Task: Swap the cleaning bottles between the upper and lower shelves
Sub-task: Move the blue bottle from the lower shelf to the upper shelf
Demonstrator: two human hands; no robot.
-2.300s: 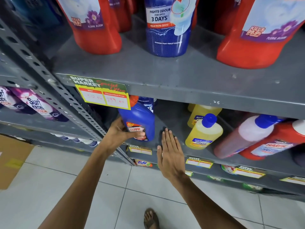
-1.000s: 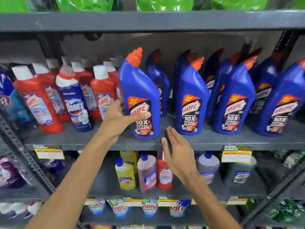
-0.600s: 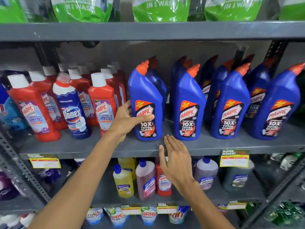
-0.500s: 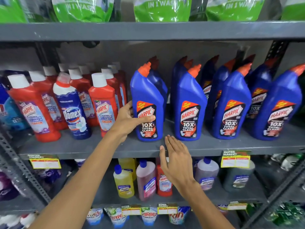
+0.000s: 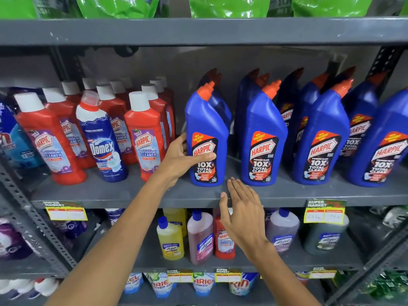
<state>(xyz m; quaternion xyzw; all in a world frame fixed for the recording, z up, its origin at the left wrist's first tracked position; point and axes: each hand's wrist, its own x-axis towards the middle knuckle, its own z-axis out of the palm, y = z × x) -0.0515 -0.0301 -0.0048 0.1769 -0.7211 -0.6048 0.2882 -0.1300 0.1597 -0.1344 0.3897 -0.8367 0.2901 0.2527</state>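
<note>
A blue Harpic bottle (image 5: 205,133) with an orange cap stands upright on the upper grey shelf (image 5: 123,193). My left hand (image 5: 181,160) grips its left side, thumb across the label. My right hand (image 5: 240,208) hovers flat and empty at the shelf's front edge, fingers apart. More blue Harpic bottles (image 5: 262,138) line the shelf to the right. On the lower shelf (image 5: 287,261) stand a yellow bottle (image 5: 170,239), a pink bottle (image 5: 199,237), a red Harpic bottle (image 5: 223,241) partly hidden by my right hand, and a purple bottle (image 5: 282,230).
Red Harpic bathroom cleaners (image 5: 143,135) and a Domex bottle (image 5: 101,140) crowd the upper shelf's left. Green pouches (image 5: 119,5) sit on the top shelf. Yellow price tags (image 5: 324,213) hang on shelf edges. A perforated upright (image 5: 33,217) runs down the left. Ariel pouches (image 5: 203,283) fill the bottom.
My left hand lifted the blue Harpic bottle from the lower shelf and set it upright on the upper shelf. My right hand rose with it to the shelf edge.
</note>
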